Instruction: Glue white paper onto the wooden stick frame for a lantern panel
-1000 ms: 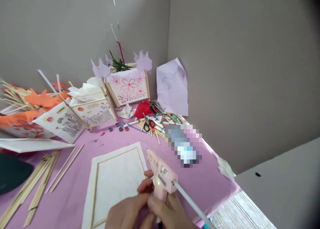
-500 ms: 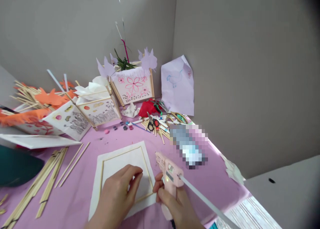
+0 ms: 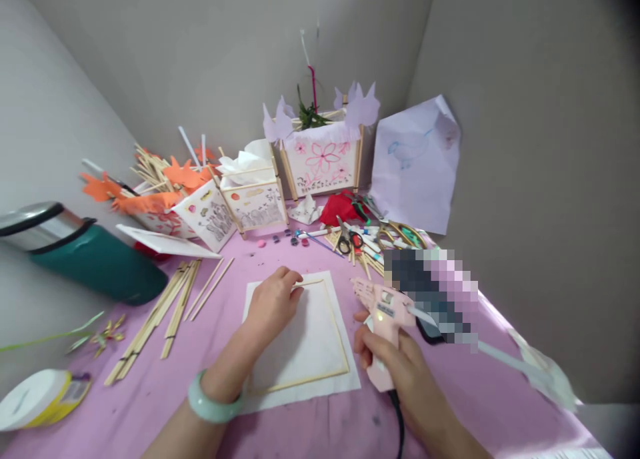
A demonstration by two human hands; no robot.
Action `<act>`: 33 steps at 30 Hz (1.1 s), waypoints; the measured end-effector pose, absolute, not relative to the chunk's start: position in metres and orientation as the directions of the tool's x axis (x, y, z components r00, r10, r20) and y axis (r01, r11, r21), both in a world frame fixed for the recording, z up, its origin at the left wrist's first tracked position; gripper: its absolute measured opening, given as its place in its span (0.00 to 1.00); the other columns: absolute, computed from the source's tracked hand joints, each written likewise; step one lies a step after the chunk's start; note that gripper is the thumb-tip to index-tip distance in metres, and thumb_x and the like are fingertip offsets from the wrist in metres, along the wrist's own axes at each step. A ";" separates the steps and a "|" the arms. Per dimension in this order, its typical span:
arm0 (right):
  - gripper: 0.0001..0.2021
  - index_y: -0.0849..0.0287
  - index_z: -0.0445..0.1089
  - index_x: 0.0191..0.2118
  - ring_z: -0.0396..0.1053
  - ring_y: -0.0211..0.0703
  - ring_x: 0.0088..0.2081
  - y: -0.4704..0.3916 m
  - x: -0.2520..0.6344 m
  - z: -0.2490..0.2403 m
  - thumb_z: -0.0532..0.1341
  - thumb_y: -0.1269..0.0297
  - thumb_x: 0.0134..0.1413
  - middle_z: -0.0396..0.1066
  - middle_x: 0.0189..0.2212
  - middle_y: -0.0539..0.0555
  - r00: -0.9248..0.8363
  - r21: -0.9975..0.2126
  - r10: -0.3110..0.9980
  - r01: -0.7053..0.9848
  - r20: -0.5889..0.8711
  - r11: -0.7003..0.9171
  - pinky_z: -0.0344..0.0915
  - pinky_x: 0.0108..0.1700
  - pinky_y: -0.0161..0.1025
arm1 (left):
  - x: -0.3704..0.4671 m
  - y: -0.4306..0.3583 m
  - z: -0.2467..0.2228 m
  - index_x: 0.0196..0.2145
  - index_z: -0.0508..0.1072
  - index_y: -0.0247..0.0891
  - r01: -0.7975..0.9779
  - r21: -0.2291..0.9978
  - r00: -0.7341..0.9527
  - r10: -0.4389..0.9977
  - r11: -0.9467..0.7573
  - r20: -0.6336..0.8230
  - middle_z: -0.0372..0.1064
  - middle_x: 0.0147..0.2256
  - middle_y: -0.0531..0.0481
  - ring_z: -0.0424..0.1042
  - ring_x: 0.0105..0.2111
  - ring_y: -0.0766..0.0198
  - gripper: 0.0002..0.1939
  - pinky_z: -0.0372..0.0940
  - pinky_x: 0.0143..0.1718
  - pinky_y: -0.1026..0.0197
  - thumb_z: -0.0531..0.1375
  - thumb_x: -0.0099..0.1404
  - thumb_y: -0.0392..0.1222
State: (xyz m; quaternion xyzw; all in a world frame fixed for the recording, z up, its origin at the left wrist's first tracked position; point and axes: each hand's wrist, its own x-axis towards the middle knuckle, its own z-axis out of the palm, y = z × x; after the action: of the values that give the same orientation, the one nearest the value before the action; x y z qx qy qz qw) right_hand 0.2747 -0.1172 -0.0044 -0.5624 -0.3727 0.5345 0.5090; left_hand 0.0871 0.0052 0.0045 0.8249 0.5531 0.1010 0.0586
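My right hand point(image 3: 387, 352) is wrapped round the handle of a pale pink hot glue gun point(image 3: 383, 305). A long glue stick point(image 3: 505, 359) sticks out of its back, and its nozzle points up and left. My left hand point(image 3: 275, 302), curled with thumb and forefinger near together, is at the top stick of a thin wooden stick frame point(image 3: 337, 322). Whether anything is pinched there I cannot make out. The frame lies on a white sheet of paper point(image 3: 353, 365); my hand and arm hide its upper left corner and left side. A pale green bangle point(image 3: 215, 405) circles my left wrist.
Left on the pink tablecloth point(image 3: 310, 432) are bundled sticks point(image 3: 155, 322), a green bottle point(image 3: 100, 265) and a yellow-and-white tub point(image 3: 43, 399). Decorated paper-and-stick boxes point(image 3: 320, 162) line the back. Scissors point(image 3: 349, 235) lie among markers, beside a pixelated dark object point(image 3: 430, 292).
My left hand has moved from above the frame's middle to its top stick. The glue gun stays in my right hand. The view has shifted left, showing the bottle and tub.
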 end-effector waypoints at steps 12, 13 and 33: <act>0.21 0.64 0.73 0.31 0.65 0.43 0.29 -0.071 0.267 -0.008 0.56 0.48 0.55 0.69 0.20 0.53 0.040 -0.954 0.954 -0.052 -0.297 -0.295 0.58 0.38 0.39 | 0.073 0.013 -0.009 0.41 0.74 0.42 0.931 0.220 0.282 0.957 -0.290 0.066 0.69 0.42 0.49 0.72 0.36 0.60 0.11 0.62 0.33 0.60 0.53 0.65 0.37; 0.21 0.64 0.73 0.31 0.65 0.42 0.28 -0.068 0.266 -0.009 0.56 0.49 0.54 0.69 0.19 0.52 0.036 -0.950 0.950 -0.050 -0.310 -0.308 0.57 0.36 0.39 | 0.074 0.013 -0.009 0.41 0.74 0.42 0.931 0.221 0.282 0.957 -0.290 0.066 0.69 0.42 0.49 0.72 0.36 0.60 0.11 0.62 0.33 0.60 0.53 0.65 0.37; 0.17 0.62 0.69 0.22 0.63 0.36 0.20 -0.051 0.259 -0.021 0.54 0.58 0.54 0.68 0.17 0.52 -0.011 -0.930 0.931 -0.040 -0.365 -0.365 0.56 0.26 0.34 | 0.071 0.021 -0.027 0.37 0.74 0.38 0.917 0.302 0.259 0.965 -0.261 0.045 0.69 0.39 0.47 0.70 0.36 0.61 0.12 0.61 0.36 0.60 0.51 0.66 0.35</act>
State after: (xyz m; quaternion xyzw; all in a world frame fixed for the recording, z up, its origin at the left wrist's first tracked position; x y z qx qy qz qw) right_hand 0.2586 -0.0512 -0.0212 -0.5729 -0.3889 0.5953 0.4076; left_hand 0.0705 0.0212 -0.0268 0.7861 0.5984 0.1109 0.1078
